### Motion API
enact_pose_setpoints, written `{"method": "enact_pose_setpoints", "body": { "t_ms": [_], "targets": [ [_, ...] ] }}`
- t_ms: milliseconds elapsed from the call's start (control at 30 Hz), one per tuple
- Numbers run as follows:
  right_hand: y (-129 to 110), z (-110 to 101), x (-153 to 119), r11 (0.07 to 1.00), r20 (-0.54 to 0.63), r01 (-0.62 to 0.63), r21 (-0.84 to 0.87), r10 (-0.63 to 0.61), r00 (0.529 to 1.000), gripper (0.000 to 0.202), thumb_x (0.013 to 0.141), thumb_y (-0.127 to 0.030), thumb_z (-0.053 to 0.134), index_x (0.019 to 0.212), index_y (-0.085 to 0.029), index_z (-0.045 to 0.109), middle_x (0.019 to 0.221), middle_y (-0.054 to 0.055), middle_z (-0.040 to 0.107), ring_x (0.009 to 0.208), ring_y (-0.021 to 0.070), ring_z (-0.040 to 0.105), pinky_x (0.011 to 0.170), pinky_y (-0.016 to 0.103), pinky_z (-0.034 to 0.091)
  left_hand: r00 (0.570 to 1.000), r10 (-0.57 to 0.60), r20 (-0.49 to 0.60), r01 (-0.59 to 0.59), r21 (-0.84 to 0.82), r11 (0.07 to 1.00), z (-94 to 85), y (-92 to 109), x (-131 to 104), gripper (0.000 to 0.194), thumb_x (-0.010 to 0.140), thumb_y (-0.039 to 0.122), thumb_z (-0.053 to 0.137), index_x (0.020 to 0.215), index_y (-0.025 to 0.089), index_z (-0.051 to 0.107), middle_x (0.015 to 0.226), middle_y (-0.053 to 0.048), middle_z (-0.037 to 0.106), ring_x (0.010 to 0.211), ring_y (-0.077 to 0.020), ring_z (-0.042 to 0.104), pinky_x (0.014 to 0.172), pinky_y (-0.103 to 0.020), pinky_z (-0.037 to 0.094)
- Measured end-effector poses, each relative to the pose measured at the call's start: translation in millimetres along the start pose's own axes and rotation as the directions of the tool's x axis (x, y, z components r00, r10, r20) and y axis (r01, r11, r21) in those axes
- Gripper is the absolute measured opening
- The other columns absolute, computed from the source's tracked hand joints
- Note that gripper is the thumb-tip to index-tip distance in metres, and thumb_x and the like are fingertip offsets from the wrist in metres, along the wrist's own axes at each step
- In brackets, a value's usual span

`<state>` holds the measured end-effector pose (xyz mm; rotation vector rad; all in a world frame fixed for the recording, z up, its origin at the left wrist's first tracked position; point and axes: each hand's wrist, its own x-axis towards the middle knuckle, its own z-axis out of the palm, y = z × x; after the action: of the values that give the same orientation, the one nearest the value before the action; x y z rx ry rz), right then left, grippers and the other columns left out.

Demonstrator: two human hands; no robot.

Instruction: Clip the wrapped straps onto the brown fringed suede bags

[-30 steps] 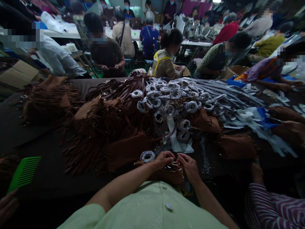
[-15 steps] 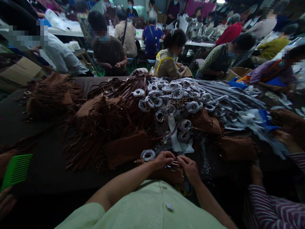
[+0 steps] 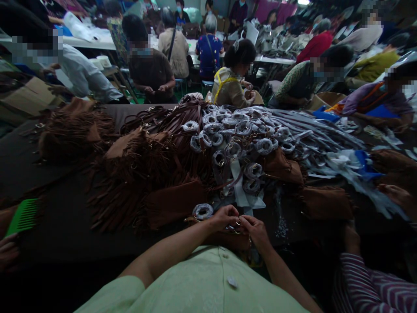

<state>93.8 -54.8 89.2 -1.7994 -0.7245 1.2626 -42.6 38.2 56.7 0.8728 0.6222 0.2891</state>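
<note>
My left hand and my right hand meet close in front of my body, fingertips nearly touching. Both pinch a small shiny metal clasp, partly covered by the fingers. Below them lies a brown suede-like bag, mostly hidden by my hands and forearms. Just beyond my left wrist sits a coiled strap in clear wrap. A brown bag lies flat to the left of it.
Many wrapped coiled straps are heaped mid-table. Fringed brown bags pile up on the left. At the left edge a co-worker's hand is beside a green comb. A striped sleeve reaches in from the right.
My hands have drawn slightly closer together at the clasp. On the left, the co-worker's green comb has shifted left and slightly up.
</note>
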Motion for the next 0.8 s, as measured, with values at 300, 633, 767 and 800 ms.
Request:
{"method": "enact_pose_setpoints", "body": {
  "t_ms": [300,633,767,800],
  "targets": [
    [1.1,0.0,-1.3,0.973,0.014,0.138,-0.188,-0.137,0.99,0.04,0.071,-0.053,0.06,0.084,-0.016,0.07,0.082,0.007,0.07,0.074,0.0209,0.064,0.062,0.027,0.051,1.0,-0.008,-0.011,0.007,-0.095,0.995,-2.1,-3.8,1.4,0.046,0.05,0.034,0.08,0.077,0.013,0.049,0.058,0.004,0.055,0.047,-0.0087,0.052,0.047,-0.019,0.04],
    [-5.1,4.5,-6.9,0.903,0.067,0.269,-0.334,-0.262,0.963,0.028,0.079,-0.043,0.055,0.083,-0.02,0.07,0.081,0.005,0.069,0.075,0.0179,0.063,0.068,0.025,0.048,0.987,-0.151,-0.05,0.138,-0.215,0.967,-8.2,-8.1,1.3,0.05,0.042,0.03,0.081,0.073,0.016,0.045,0.054,0.003,0.057,0.044,-0.0108,0.054,0.047,-0.023,0.043],
    [-2.8,5.2,-6.7,0.876,0.086,0.285,-0.388,-0.274,0.958,0.027,0.08,-0.042,0.054,0.084,-0.02,0.07,0.083,0.004,0.069,0.077,0.0174,0.063,0.07,0.025,0.048,0.981,-0.183,-0.065,0.166,-0.21,0.964,-10.4,-8.9,0.0,0.05,0.04,0.028,0.082,0.07,0.016,0.044,0.052,0.003,0.056,0.045,-0.0112,0.054,0.047,-0.022,0.043],
    [-1.9,5.6,-6.3,0.866,0.086,0.293,-0.406,-0.283,0.955,0.027,0.081,-0.041,0.053,0.084,-0.02,0.069,0.083,0.004,0.069,0.077,0.0175,0.063,0.07,0.025,0.048,0.979,-0.189,-0.072,0.171,-0.208,0.963,-9.4,-10.4,0.1,0.05,0.039,0.028,0.082,0.07,0.016,0.043,0.052,0.003,0.056,0.045,-0.0115,0.054,0.047,-0.022,0.042]
  ]
}}
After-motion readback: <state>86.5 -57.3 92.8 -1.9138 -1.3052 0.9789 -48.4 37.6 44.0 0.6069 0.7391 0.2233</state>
